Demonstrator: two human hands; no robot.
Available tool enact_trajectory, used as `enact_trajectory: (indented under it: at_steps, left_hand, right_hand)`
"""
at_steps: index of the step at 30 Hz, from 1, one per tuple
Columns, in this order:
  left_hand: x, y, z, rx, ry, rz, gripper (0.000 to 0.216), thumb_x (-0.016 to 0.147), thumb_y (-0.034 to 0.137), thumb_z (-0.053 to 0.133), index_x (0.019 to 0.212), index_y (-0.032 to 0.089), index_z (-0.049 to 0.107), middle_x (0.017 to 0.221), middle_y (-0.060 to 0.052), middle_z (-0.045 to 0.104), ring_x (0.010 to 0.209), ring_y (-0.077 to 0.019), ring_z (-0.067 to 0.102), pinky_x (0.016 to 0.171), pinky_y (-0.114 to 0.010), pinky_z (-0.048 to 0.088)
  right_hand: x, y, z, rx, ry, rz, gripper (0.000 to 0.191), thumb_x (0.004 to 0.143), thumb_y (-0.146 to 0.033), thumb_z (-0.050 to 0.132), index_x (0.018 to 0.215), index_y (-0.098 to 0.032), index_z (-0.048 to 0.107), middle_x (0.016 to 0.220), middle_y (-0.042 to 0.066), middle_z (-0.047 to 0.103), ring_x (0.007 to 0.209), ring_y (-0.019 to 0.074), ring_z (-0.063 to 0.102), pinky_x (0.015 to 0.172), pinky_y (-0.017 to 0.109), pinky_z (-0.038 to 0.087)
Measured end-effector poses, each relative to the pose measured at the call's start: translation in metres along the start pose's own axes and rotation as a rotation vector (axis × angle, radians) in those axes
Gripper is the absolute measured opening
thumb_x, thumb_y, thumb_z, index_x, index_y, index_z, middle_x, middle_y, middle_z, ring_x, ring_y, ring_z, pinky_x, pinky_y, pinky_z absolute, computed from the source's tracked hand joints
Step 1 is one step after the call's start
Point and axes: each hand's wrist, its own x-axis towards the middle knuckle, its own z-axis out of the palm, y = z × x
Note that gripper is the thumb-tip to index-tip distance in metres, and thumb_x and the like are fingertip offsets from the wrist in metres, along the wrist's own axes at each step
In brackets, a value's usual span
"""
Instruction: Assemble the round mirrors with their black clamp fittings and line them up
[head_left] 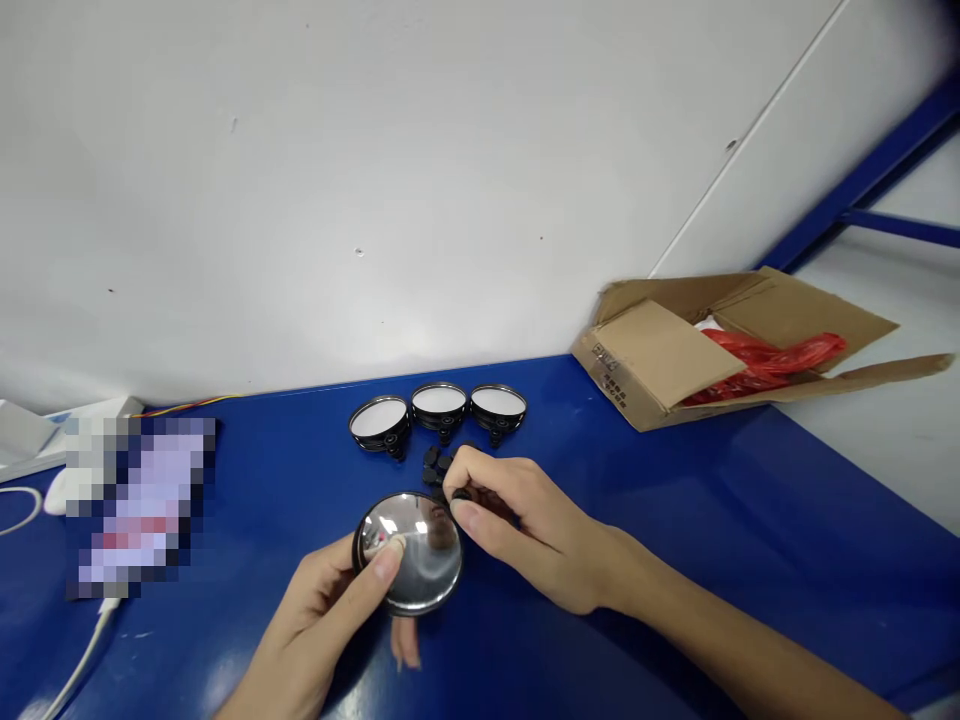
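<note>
Blue tabletop (285, 470) stretches before a white wall (450, 200), with two bare hands at work near its front. The left hand (322, 610) grasps a round mirror (427, 572), thumb pressed on its shiny face and fingers curled beneath. The right hand (544, 530), at the mirror's upper right edge, pinches a small black piece (461, 494); whether piece and mirror touch is unclear. Just behind that hand, small black parts (431, 474) lie clustered, partly hidden. Farther back, three similar mirrors (439, 400) sit side by side, black mounts facing the person. At far right, an open cardboard box (660, 350) holds red plastic (784, 358). At left lies a pixelated device (150, 500) with a white cable (84, 655).
</note>
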Motion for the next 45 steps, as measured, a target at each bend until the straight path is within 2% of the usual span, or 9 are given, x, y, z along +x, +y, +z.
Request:
enact_trajectory:
  at_steps: [4,9,14,20,25,29,35,39,45]
  left_hand:
    - [0.000,0.005,0.004,0.055,0.021,0.017,0.054,0.105,0.067,0.073,0.099,0.017,0.090,0.090,-0.012,0.087,0.077,-0.0268,0.078,0.078,-0.035,0.062]
    - [0.004,0.001,-0.003,0.089,0.138,-0.040,0.056,0.104,0.069,0.073,0.118,0.017,0.089,0.110,-0.014,0.090,0.091,-0.0301,0.084,0.090,-0.037,0.067]
    - [0.009,-0.007,-0.011,0.016,0.110,-0.042,0.052,0.109,0.063,0.068,0.123,0.015,0.085,0.115,-0.016,0.089,0.104,-0.0349,0.086,0.091,-0.039,0.070]
    - [0.006,-0.010,-0.009,-0.215,0.063,-0.064,0.049,0.111,0.056,0.069,0.136,0.015,0.080,0.124,-0.019,0.087,0.110,-0.0384,0.087,0.091,-0.041,0.073]
    - [0.006,0.001,-0.003,-0.363,0.168,-0.048,0.037,0.108,0.046,0.078,0.133,0.020,0.084,0.150,-0.014,0.077,0.127,-0.0451,0.081,0.094,-0.043,0.075]
    - [0.006,0.008,0.000,-0.422,0.162,-0.057,0.041,0.113,0.044,0.068,0.137,0.014,0.082,0.143,-0.020,0.080,0.131,-0.0481,0.078,0.100,-0.051,0.073]
    - [0.007,0.007,-0.004,-0.574,0.093,-0.068,0.063,0.114,0.052,0.060,0.165,0.015,0.061,0.137,-0.026,0.081,0.118,-0.0487,0.082,0.099,-0.058,0.070]
    - [0.003,0.007,-0.004,-0.607,0.048,-0.061,0.073,0.115,0.058,0.054,0.178,0.022,0.044,0.131,-0.024,0.082,0.099,-0.0405,0.085,0.088,-0.052,0.070]
    - [0.001,0.006,-0.002,-0.559,0.092,-0.116,0.073,0.112,0.065,0.059,0.174,0.027,0.053,0.124,-0.018,0.083,0.091,-0.0323,0.080,0.076,-0.041,0.067]
  right_hand:
    - [0.001,0.001,-0.004,-0.195,0.129,0.067,0.030,0.122,-0.039,0.043,0.098,-0.023,0.054,0.078,-0.006,0.052,0.067,0.0114,0.046,0.066,0.027,0.037]
    - [0.002,0.008,-0.014,-0.785,0.300,0.209,0.038,0.114,-0.033,0.050,0.078,-0.023,0.046,0.064,-0.005,0.048,0.060,0.0136,0.041,0.066,0.033,0.025]
    - [0.005,0.005,-0.015,-1.022,0.127,0.455,0.047,0.107,-0.044,0.063,0.068,-0.021,0.051,0.065,0.000,0.064,0.060,0.0157,0.050,0.065,0.035,0.018]
    - [0.007,-0.001,-0.006,-1.147,-0.091,0.513,0.044,0.107,-0.053,0.066,0.079,-0.020,0.065,0.079,0.006,0.077,0.071,0.0229,0.068,0.064,0.037,0.014]
    - [0.005,0.003,-0.003,-1.141,-0.147,0.479,0.034,0.109,-0.041,0.063,0.084,-0.019,0.070,0.085,0.007,0.081,0.073,0.0222,0.071,0.063,0.038,0.014]
    - [0.004,0.002,-0.005,-1.111,-0.169,0.423,0.024,0.108,-0.029,0.060,0.088,-0.019,0.070,0.086,0.006,0.081,0.069,0.0185,0.065,0.063,0.037,0.015]
    - [0.003,-0.005,-0.013,-0.849,-0.113,0.331,0.037,0.088,-0.024,0.073,0.062,-0.018,0.048,0.062,-0.004,0.059,0.057,0.0094,0.041,0.060,0.034,0.019]
    - [0.001,-0.002,-0.018,-0.566,-0.071,0.204,0.039,0.084,-0.019,0.079,0.060,-0.018,0.049,0.061,-0.008,0.054,0.057,0.0071,0.042,0.059,0.028,0.027]
    - [0.001,0.003,-0.017,-0.327,-0.075,0.124,0.024,0.092,-0.023,0.081,0.073,-0.019,0.067,0.069,-0.006,0.062,0.059,0.0088,0.054,0.060,0.024,0.041]
